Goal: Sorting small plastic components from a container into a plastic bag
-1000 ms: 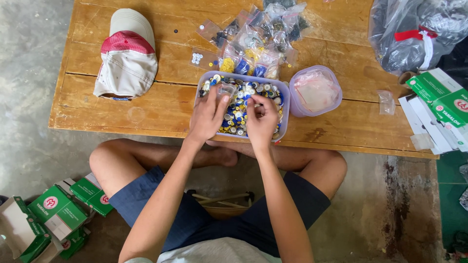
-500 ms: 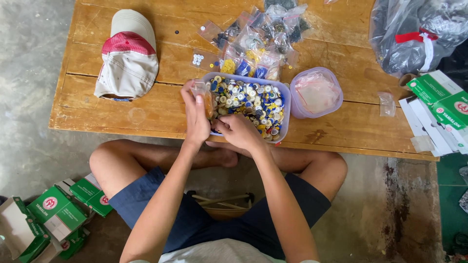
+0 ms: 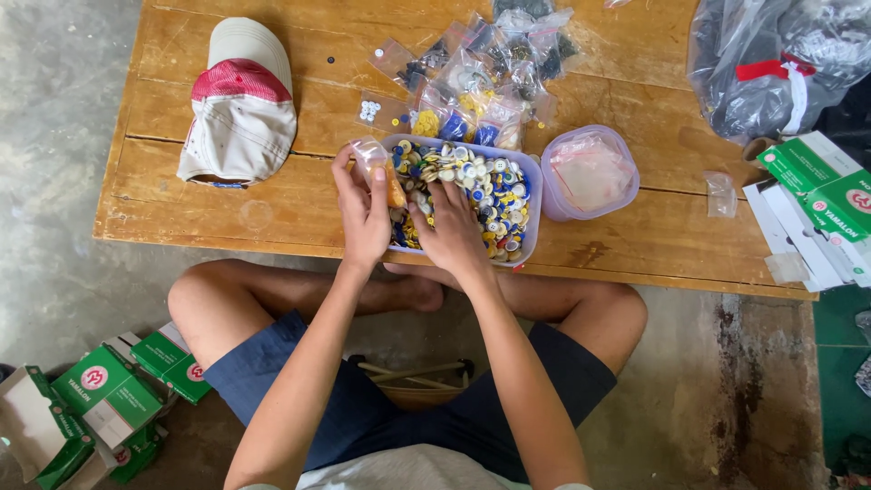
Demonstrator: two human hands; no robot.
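Head view: our left hand [image 3: 363,213] holds a small clear bag [image 3: 374,159] open beside the tub [image 3: 531,195], so our right hand [image 3: 451,231], fingers narrow, picks buttons [image 3: 485,191].

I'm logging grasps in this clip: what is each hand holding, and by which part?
The left hand pinches a small clear plastic bag by its lower part. The right hand rests among the buttons; any hold there cannot be told.

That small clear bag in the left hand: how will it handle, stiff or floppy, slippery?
Probably floppy: the small clear bag looks like thin creased film, pinched in the left hand. Likely light, since few pieces show inside. The glossy film may slip between the fingers, and its contents could shift when it is tilted.
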